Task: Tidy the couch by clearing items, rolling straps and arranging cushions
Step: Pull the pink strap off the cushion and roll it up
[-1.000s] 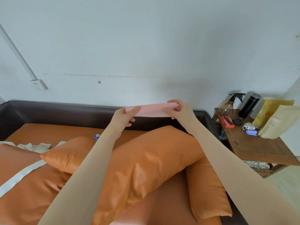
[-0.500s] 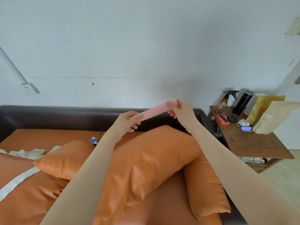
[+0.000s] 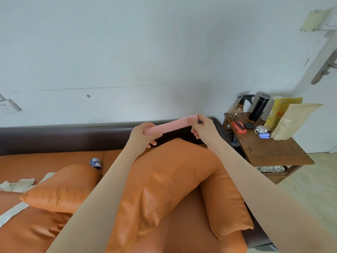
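I hold a pink strap stretched between both hands above the couch back. My left hand grips its lower left end and my right hand pinches its upper right end. Below them a large orange cushion lies across the orange couch seat. A smaller orange cushion rests to its left and another at its right. A rolled blue-and-white strap sits on the seat by the dark brown backrest. White straps lie loose at the far left.
A wooden side table stands right of the couch with a spray bottle, a black flask, yellow and kraft bags, a red box and small rolled straps. A wall socket is at left.
The pink strap has gone from flat and level to tilted, its right end higher. Both hands stayed on it. My view has shifted right, showing more of the side table.
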